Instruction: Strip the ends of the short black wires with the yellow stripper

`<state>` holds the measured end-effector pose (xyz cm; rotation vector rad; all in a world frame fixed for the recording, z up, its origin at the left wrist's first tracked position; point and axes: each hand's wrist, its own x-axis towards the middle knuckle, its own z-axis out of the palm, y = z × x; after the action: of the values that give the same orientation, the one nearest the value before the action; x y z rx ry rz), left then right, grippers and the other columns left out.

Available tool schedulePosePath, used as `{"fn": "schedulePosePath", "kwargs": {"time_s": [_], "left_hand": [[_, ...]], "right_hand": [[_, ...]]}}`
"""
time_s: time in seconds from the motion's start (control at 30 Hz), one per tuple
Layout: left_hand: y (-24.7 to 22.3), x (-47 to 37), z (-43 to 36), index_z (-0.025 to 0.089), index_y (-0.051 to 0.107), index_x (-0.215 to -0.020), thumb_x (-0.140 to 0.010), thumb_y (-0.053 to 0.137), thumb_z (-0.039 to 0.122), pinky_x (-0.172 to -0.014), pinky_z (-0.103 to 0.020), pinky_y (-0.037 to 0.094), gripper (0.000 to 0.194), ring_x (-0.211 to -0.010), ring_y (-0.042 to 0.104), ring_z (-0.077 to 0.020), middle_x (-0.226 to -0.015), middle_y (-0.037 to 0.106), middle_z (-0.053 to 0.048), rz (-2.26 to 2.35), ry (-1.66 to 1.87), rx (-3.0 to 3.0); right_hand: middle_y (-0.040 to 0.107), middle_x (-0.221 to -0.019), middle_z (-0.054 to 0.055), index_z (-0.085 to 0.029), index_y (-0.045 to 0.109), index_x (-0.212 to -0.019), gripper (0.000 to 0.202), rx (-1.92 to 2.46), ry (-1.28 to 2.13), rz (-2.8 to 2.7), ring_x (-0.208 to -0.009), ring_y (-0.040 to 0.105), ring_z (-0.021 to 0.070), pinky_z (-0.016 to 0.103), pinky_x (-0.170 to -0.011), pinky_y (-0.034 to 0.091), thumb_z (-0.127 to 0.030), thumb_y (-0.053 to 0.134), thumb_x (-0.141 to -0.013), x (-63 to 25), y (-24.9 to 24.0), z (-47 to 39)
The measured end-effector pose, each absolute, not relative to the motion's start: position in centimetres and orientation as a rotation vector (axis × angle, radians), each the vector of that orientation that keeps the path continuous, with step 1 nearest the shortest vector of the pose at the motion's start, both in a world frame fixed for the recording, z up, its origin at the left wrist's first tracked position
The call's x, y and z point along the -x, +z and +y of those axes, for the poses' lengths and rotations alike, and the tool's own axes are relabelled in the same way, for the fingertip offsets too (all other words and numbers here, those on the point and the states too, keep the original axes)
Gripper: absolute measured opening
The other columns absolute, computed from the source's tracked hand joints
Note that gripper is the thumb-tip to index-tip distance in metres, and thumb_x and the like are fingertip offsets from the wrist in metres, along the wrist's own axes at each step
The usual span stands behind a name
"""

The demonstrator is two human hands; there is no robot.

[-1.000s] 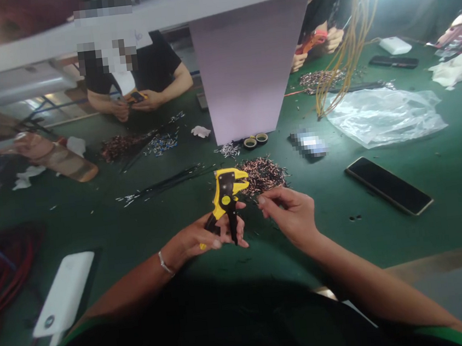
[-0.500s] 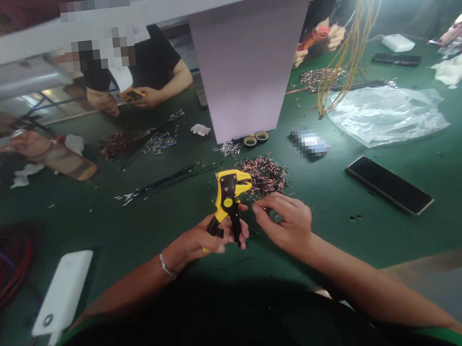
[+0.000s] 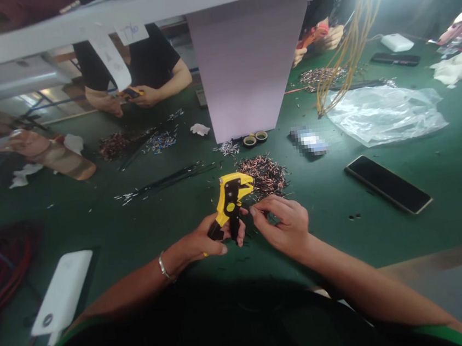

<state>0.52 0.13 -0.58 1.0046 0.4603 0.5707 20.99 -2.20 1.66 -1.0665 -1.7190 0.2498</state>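
Note:
My left hand [image 3: 211, 238] grips a yellow and black wire stripper [image 3: 230, 198] by its handles, the jaws pointing right. Close beside it, my right hand [image 3: 283, 222] has thumb and forefinger pinched together; whatever sits between them is too small to make out. Just beyond both hands lies a pile of short dark wire pieces with copper-coloured ends [image 3: 266, 172]. A bundle of long black wires [image 3: 169, 180] with pale tips stretches across the table to the left. Behind the pile are small silvery pieces [image 3: 228, 148] and two tape rolls [image 3: 255, 139].
On the right lie a black phone [image 3: 389, 184] and a clear plastic bag [image 3: 387, 112]. A white power bank [image 3: 64, 292] and red cable coils [image 3: 7, 268] are at left. A pale upright panel [image 3: 253, 66] stands ahead. Across the table, co-workers' hands [image 3: 146, 95] hold tools.
The wire stripper has tilted slightly and shifted a little right and down in my left hand. My right hand has moved slightly left, still pinched.

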Motion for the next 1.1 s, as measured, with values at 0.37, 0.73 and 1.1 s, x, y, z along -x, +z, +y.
{"fn": "schedulePosePath", "kwargs": {"time_s": [0.37, 0.73, 1.1], "left_hand": [[-0.9, -0.2, -0.1, 0.014, 0.061, -0.107, -0.073, 0.077, 0.018, -0.072, -0.034, 0.051, 0.038, -0.074, 0.063, -0.0171, -0.087, 0.065, -0.006, 0.558, 0.620, -1.143], [-0.8, -0.3, -0.6, 0.012, 0.059, -0.098, -0.081, 0.074, 0.025, -0.064, -0.031, 0.056, 0.027, -0.064, 0.065, -0.0146, -0.079, 0.067, -0.005, 0.725, 0.704, -1.269], [-0.8, -0.6, -0.9, 0.014, 0.055, -0.083, -0.077, 0.077, 0.032, -0.043, -0.022, 0.050, 0.029, -0.041, 0.057, -0.0098, -0.055, 0.062, 0.003, 0.950, 0.688, -1.266]], "right_hand": [[0.063, -0.056, 0.000, -0.021, 0.063, -0.068, 0.021, 1.076, 0.274, -1.728, -0.051, 0.059, 0.0132, 0.026, -0.050, 0.047, -0.014, 0.057, -0.086, -20.9, 1.2, -2.2], [0.062, -0.055, -0.001, -0.022, 0.062, -0.068, 0.021, 1.063, 0.298, -1.722, -0.050, 0.057, 0.0125, 0.026, -0.050, 0.046, -0.015, 0.056, -0.087, -20.9, 1.1, -2.0], [0.064, -0.057, -0.001, -0.021, 0.063, -0.068, 0.020, 1.079, 0.343, -1.696, -0.050, 0.058, 0.0123, 0.025, -0.051, 0.048, -0.016, 0.057, -0.086, -21.0, 1.0, -2.0]]}}
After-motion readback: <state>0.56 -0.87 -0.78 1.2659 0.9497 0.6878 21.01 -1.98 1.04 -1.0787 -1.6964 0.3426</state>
